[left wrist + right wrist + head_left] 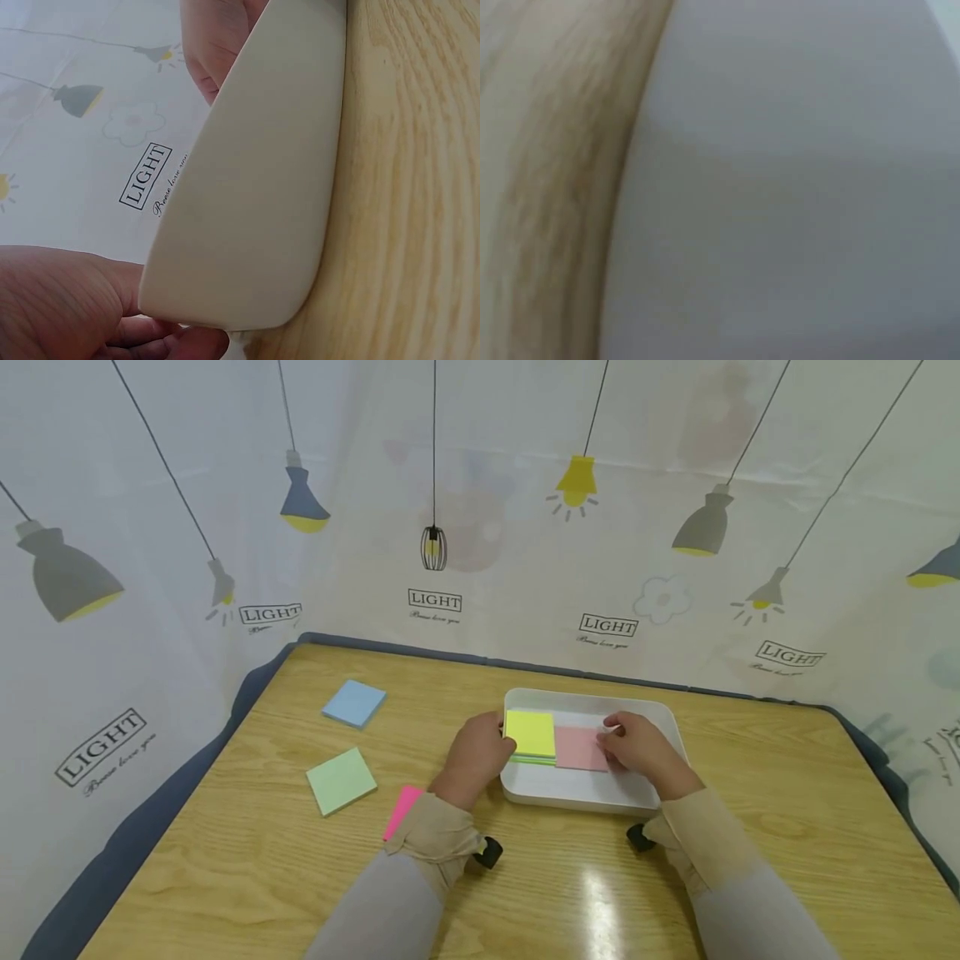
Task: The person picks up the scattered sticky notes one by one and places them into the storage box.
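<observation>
Gripping the left end of a white tray (577, 793), the left hand (476, 756) has its thumb at the rim and its fingers bent against the outer wall. Bent at the right edge of a pale pink pad (579, 749), the fingers of the right hand (645, 752) touch it; whether they pinch it, I cannot tell. That pad lies flat in the tray, just beside a yellow-topped stack (530, 732) with green edges showing underneath. On the wooden table (247, 852), left of the tray, are 3 more pads: a blue pad (355, 703) farthest back, a light green pad (342, 782) nearer, and a bright pink pad (402, 810) partly hidden by the left sleeve (427, 852). Behind hangs a white cloth (510, 410) printed with lamps. The right wrist view is blurred.
</observation>
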A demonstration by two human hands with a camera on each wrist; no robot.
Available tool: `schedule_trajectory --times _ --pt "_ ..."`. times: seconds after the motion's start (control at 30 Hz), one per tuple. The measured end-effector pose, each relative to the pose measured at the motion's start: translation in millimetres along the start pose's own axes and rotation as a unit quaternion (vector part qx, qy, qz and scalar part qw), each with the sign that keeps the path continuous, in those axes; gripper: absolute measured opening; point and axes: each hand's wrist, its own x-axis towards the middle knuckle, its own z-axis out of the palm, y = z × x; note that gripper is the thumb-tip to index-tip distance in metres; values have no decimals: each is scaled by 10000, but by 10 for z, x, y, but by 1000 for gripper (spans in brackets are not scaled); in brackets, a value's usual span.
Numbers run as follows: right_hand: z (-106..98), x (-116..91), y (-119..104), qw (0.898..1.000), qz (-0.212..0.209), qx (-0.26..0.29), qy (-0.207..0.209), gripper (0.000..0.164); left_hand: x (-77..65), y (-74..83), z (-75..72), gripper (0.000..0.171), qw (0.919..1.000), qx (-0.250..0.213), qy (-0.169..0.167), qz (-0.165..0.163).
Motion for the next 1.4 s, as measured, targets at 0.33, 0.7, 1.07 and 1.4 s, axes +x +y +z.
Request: schedule_trajectory --times 0.33,0.7,1.07,1.4 --pt "-62 -212 77 9989 -187 424 60 51 -27 70 12 9 10000 46 16 -4" --pt "-400 -527 123 9925 -669 840 581 58 -20 79 -11 6 9998 105 27 -180" --pt "-676 -787 455 9803 -382 1186 1529 71 3 58 7 5 9996 159 -22 -245" --pt "-663 -678 689 9934 139 817 794 88 -27 68 -13 6 9996 136 -65 -249"
